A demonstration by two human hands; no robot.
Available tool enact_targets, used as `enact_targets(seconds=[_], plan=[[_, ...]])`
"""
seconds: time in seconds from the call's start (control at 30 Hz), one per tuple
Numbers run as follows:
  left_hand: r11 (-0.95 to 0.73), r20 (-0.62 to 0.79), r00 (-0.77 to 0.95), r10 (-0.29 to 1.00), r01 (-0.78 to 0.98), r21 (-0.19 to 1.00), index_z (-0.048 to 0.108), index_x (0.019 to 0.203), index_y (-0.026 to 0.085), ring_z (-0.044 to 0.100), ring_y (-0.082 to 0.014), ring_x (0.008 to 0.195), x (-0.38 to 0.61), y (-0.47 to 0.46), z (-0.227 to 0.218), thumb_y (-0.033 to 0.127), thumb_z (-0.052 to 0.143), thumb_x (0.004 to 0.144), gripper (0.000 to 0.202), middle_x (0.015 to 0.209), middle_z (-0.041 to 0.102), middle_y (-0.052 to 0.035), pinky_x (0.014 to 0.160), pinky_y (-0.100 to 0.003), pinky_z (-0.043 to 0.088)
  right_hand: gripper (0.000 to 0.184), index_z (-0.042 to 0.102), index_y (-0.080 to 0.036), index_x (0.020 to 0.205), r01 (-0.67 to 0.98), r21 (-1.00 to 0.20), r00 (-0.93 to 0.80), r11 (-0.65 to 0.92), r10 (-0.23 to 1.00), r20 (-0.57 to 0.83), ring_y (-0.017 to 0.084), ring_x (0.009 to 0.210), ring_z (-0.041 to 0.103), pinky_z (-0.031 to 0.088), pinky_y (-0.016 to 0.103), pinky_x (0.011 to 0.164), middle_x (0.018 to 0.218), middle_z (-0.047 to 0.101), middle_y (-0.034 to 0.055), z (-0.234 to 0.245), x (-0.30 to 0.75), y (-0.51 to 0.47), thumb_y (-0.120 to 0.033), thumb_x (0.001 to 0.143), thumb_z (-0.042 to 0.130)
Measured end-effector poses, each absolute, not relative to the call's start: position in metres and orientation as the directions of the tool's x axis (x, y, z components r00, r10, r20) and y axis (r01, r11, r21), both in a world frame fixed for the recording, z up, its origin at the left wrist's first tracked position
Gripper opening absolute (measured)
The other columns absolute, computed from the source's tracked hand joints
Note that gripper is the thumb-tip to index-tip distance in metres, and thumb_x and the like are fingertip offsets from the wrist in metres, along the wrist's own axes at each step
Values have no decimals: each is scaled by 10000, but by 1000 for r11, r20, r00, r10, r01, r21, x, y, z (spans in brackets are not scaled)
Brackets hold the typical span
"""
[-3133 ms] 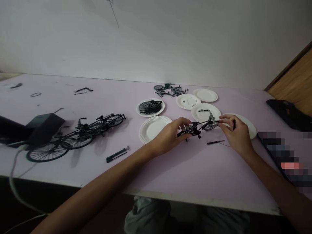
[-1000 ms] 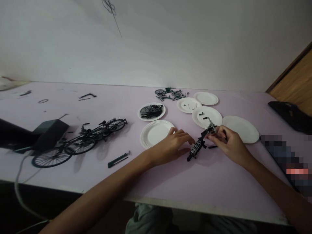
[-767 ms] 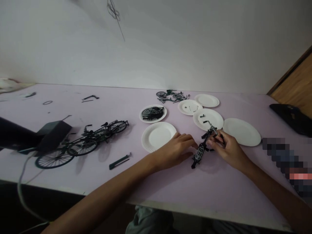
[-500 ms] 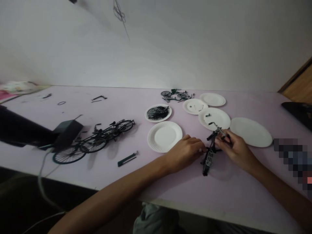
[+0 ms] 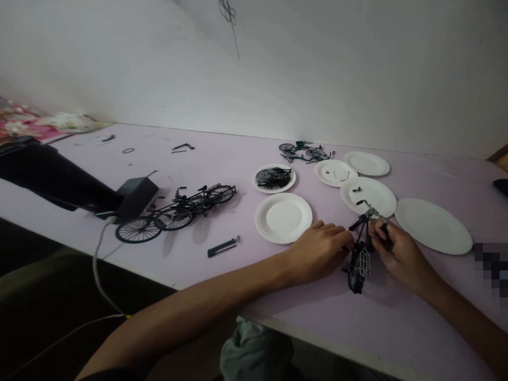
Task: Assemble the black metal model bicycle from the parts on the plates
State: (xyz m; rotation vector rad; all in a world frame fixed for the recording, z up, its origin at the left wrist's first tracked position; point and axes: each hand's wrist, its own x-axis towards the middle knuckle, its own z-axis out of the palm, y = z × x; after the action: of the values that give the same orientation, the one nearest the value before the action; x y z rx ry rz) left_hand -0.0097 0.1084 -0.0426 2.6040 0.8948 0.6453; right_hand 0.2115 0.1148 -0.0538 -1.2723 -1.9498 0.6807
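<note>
A small black model bicycle (image 5: 362, 262) stands nearly upright near the table's front, its rear rack toward me and its handlebar pointing away. My left hand (image 5: 323, 250) is closed on the left side of its frame, fingertips partly hidden behind the frame. With thumb and fingers pinched, my right hand (image 5: 397, 251) grips the bicycle near the handlebar from the right. Just beyond the handlebar lies a paper plate (image 5: 377, 193) holding a small dark part (image 5: 356, 189).
Assembled model bicycles (image 5: 178, 216) stand at left beside a black stand (image 5: 137, 196) with a white cable. A dark green tool-like part (image 5: 223, 247) lies nearer. Plates at the centre include a fluted one (image 5: 283, 217) and one with black wheels (image 5: 273, 179). More bicycle parts (image 5: 305, 152) lie behind.
The camera view has turned a little, so the whole scene sits further right or lower. Both hands stay on the model bicycle, which is tilted slightly differently.
</note>
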Motion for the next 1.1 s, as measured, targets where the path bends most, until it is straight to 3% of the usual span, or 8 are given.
enact_targets(seconds=[0.17, 0.3, 0.4, 0.5, 0.57, 0.87, 1.1], plan=[[-671, 288, 632, 719, 526, 522, 557, 982, 160, 626, -179, 812, -5, 106, -47, 124, 546, 876, 112, 949, 668, -61, 764, -320, 480, 367, 267, -250, 704, 571, -752, -209, 328, 944, 254, 141, 569, 341, 318, 271, 529, 637, 317, -49, -34, 210, 101, -349, 938, 532], [-629, 299, 586, 753, 509, 588, 558, 994, 167, 631, -172, 791, -2, 104, -51, 119, 545, 876, 128, 944, 676, -58, 742, -314, 501, 305, 355, -248, 729, 520, -759, -266, 392, 919, 292, 148, 595, 384, 349, 274, 550, 670, 361, -36, -24, 211, 89, -376, 971, 490], [-604, 286, 566, 773, 520, 603, 556, 1034, 171, 643, -180, 810, -1, 104, -51, 108, 556, 876, 170, 942, 690, -53, 749, -318, 507, 103, 467, -273, 931, 479, -752, -337, 452, 886, 318, 141, 551, 386, 337, 266, 516, 664, 389, -51, -25, 212, 82, -353, 949, 529], [-608, 284, 578, 765, 504, 614, 541, 1071, 173, 652, -182, 825, -2, 104, -51, 127, 585, 885, 196, 938, 698, -43, 784, -331, 509, 291, 458, -302, 1201, 493, -725, -435, 481, 858, 272, 138, 511, 359, 309, 259, 490, 622, 336, -78, -26, 211, 77, -345, 933, 562], [-613, 289, 583, 759, 490, 620, 535, 1077, 176, 654, -182, 850, -4, 105, -51, 132, 589, 889, 201, 945, 695, -42, 811, -336, 508, 345, 448, -311, 1267, 514, -704, -480, 491, 844, 239, 141, 526, 389, 326, 260, 504, 624, 347, -77, -25, 208, 76, -344, 941, 556], [-613, 301, 594, 746, 437, 658, 519, 1096, 198, 650, -166, 869, -9, 108, -47, 168, 629, 896, 231, 956, 693, -21, 855, -344, 500, 296, 503, -325, 1253, 531, -669, -493, 521, 831, 257, 132, 524, 411, 356, 254, 514, 626, 377, -72, -23, 211, 76, -319, 959, 534], [-583, 305, 585, 751, 371, 723, 524, 1071, 193, 624, -136, 774, -12, 107, -41, 171, 616, 907, 189, 932, 681, -12, 692, -279, 512, 307, 525, -328, 1283, 515, -677, -513, 526, 822, 249, 136, 524, 485, 385, 264, 502, 663, 517, -46, -22, 210, 79, -307, 978, 497]])
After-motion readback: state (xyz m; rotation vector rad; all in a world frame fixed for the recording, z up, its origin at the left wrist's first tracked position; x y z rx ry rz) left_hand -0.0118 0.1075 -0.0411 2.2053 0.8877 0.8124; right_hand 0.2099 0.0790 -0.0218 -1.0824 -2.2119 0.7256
